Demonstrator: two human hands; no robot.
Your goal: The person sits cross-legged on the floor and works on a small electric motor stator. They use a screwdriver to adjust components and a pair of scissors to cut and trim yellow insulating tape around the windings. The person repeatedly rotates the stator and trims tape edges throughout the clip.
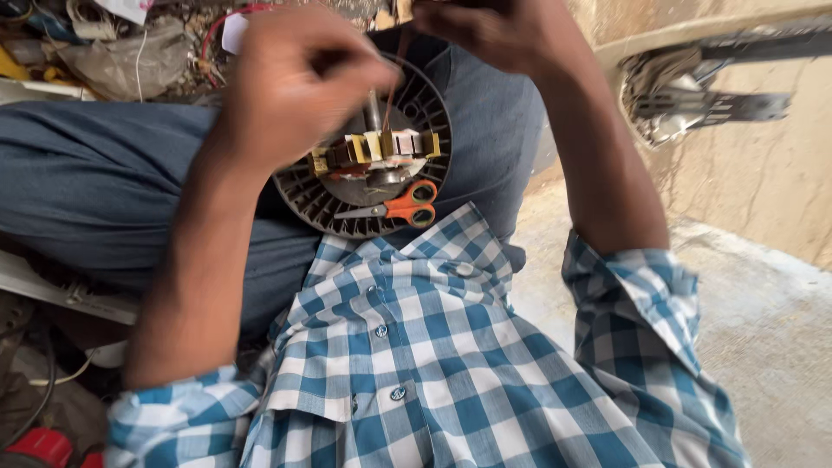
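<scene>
Resting at frame centre on the lap, a round dark motor housing (364, 186) is carrying orange scissors (400, 205). The left hand (295, 87) is curling a narrow grip over it; the right hand (494, 30) is pinching a thin copper wire (394, 78) at top. A white tag (234, 33) is lying upper left.

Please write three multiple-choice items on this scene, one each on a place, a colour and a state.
1. Where do the scissors lie?
A. on the floor
B. on the round black motor housing
C. in the shirt pocket

2. What colour are the scissor handles?
A. orange
B. green
C. white

3. How is the left hand placed?
A. flat on the floor
B. raised above the housing, fingers curled
C. gripping the scissors

Answers: 1 B, they rest on its ribbed disc on the lap. 2 A, both loops are orange. 3 B, it hovers over the winding stator, opposite the right hand.
</scene>
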